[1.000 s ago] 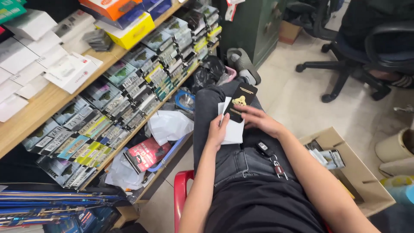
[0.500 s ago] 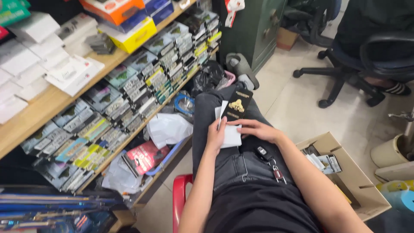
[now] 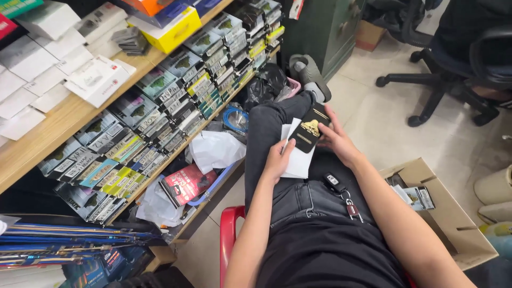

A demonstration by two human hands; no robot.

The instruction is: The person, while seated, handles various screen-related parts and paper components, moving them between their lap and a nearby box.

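Here, seated on the red stool, you have both hands over your lap; your left hand is closed around the white packet, thumb on top, pressing it against your thigh; your right hand has its grip closed on the black card with gold print, fingers curled round its far edge, the card lying tilted across the white packet's upper corner and touching it; a car key fob with a small padlock rests on your lap just beside your right forearm; to your right an open cardboard box sits on the floor; to your left, shelves carry rows of small packaged boxes, and a red packet lies lower down.
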